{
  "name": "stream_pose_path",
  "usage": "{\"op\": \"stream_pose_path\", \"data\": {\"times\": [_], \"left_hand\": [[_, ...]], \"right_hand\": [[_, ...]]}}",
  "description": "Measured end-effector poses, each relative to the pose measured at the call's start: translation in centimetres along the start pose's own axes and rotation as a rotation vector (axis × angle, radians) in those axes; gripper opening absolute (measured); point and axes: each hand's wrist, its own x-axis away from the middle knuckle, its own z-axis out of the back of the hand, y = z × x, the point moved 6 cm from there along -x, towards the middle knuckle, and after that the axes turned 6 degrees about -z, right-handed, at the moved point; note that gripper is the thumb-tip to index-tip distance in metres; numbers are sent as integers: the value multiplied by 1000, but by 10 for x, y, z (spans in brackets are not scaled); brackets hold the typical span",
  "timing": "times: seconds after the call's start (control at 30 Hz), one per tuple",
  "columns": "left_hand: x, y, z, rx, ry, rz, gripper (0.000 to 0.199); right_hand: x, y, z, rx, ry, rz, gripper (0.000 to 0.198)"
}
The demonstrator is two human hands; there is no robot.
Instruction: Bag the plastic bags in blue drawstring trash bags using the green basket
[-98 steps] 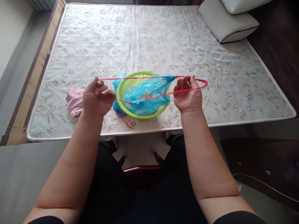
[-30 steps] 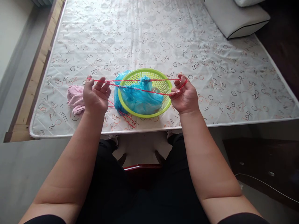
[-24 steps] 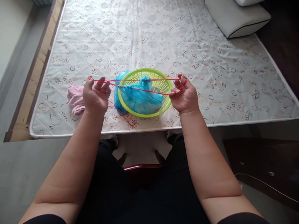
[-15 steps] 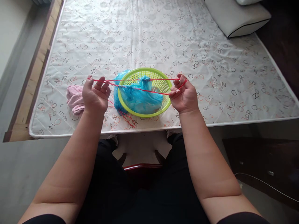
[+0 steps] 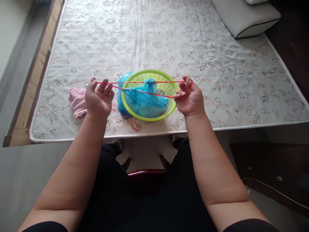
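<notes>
A red drawstring (image 5: pixel 166 95) runs taut from hand to hand, threaded through the gathered top of a blue plastic bag (image 5: pixel 149 103). My left hand (image 5: pixel 99 98), palm up with curled fingers, has the string looped over its fingers. On the other side, my right hand (image 5: pixel 189 98) is hooked into the opposite end of the string, fingers bent around it. The bag sits in a lime-green plastic basket (image 5: pixel 149 119); what it contains cannot be made out. More blue plastic (image 5: pixel 122 103) bunches outside the basket's left rim, with loose red strings (image 5: pixel 131 123) in front.
A crumpled pink cloth (image 5: pixel 77 102) lies left of my left hand. Everything rests on a letter-printed mattress (image 5: pixel 145 38). A white pillow-like block (image 5: pixel 246 19) is at the back right. A wooden bed frame (image 5: pixel 43 48) edges the left, and a white cable (image 5: pixel 275 190) crosses the lower right.
</notes>
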Motion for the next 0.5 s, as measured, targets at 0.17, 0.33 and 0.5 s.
{"op": "stream_pose_path", "data": {"times": [0.17,0.33,0.5], "left_hand": [[-1,-1,0,20,-15,9,22],[1,-1,0,25,17,26,24],[4,0,-3,23,22,30,20]], "right_hand": [[-1,-1,0,45,-21,9,29],[0,-1,0,30,4,3,30],[1,-1,-1,62,6,-5,31]]}}
